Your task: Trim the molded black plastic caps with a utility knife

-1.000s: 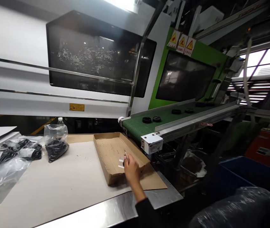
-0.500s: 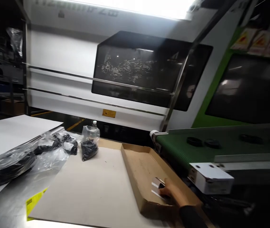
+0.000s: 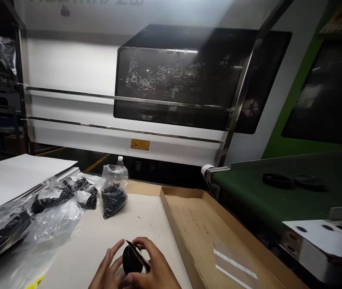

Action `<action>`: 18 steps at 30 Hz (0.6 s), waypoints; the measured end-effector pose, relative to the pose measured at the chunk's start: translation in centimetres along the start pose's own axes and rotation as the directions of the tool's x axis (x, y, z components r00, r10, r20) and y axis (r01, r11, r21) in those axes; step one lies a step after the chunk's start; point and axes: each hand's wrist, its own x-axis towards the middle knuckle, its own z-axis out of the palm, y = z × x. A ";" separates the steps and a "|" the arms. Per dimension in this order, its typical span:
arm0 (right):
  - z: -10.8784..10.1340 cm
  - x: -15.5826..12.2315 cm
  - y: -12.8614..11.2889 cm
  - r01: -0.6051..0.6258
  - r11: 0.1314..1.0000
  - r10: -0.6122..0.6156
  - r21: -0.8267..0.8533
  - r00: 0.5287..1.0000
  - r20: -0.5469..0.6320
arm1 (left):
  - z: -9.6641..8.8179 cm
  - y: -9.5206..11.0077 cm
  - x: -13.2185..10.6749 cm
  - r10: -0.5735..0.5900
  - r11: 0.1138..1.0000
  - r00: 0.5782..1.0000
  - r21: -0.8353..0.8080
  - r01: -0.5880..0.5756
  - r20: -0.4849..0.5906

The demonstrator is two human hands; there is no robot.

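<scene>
Both my hands are together at the bottom middle, over the pale board [image 3: 71, 257]. My left hand [image 3: 110, 265] is curled around a black round part [image 3: 130, 260], with its index finger raised. From the other side, my right hand [image 3: 155, 267] grips a thin, flat, pointed knife [image 3: 139, 253]. The knife lies slanted across the round part's edge; whether it touches the part I cannot tell. My right thumb is by the lower side of the part. The lower parts of both hands are cut off by the frame.
To the right is a shallow cardboard tray [image 3: 179, 237] with white strips and crumbs in it. Past it runs a green conveyor [image 3: 249, 196] carrying black rings [image 3: 276, 180]. Bags of black pieces [image 3: 114, 200] and a bottle [image 3: 120, 161] stand at the left back.
My right hand has come out of the cardboard tray, moving left to the board with the knife. My left hand and the black round part have come into view. The view has shifted.
</scene>
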 end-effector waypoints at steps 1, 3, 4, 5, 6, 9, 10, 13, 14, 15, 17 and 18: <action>0.0 0.7 1.0 0.016 0.999 -0.016 0.039 1.000 0.013 | 0.4 0.3 1.4 -0.055 0.998 0.999 -0.040 0.055 0.003; -0.8 1.8 2.6 0.031 0.995 -0.034 0.092 0.999 0.023 | 1.0 0.9 3.9 -0.176 0.982 0.984 -0.067 0.177 0.025; -1.6 2.2 3.2 0.040 0.995 -0.041 0.096 0.999 0.011 | 1.1 1.1 4.9 -0.210 0.975 0.977 -0.059 0.212 0.036; -2.3 2.6 3.6 0.044 0.995 -0.043 0.093 0.999 -0.016 | 1.2 1.3 5.7 -0.221 0.974 0.974 -0.049 0.223 0.042; -3.0 2.8 3.8 0.038 0.994 -0.034 0.098 0.999 -0.041 | 1.2 1.5 6.4 -0.210 0.977 0.977 -0.035 0.211 0.041; -4.0 3.3 4.2 -0.034 0.979 0.046 0.199 0.998 -0.053 | 0.8 2.1 7.7 -0.093 0.996 0.996 -0.011 0.093 -0.012; -3.9 3.3 4.4 -0.077 0.969 0.085 0.237 0.996 -0.023 | 0.7 2.3 7.8 -0.046 0.999 0.998 -0.013 0.045 -0.042; -2.7 2.7 5.2 -0.134 0.951 0.132 0.278 0.991 0.024 | 0.5 2.6 7.4 0.067 0.997 0.993 -0.035 -0.071 -0.093; -2.4 2.3 5.4 -0.139 0.949 0.139 0.283 0.990 0.018 | 0.5 2.7 7.1 0.081 0.996 0.993 -0.034 -0.084 -0.086; -2.1 2.0 5.6 -0.134 0.947 0.139 0.291 0.990 0.003 | 0.5 2.7 6.9 0.076 0.997 0.995 -0.026 -0.078 -0.068; -2.0 1.3 5.8 -0.110 0.955 0.121 0.276 0.992 -0.024 | 0.6 2.7 6.6 0.019 1.000 1.000 0.002 -0.018 -0.013; -2.1 1.1 5.9 -0.096 0.965 0.107 0.244 0.994 -0.032 | 0.5 2.6 6.5 -0.012 1.000 1.000 0.012 0.012 0.019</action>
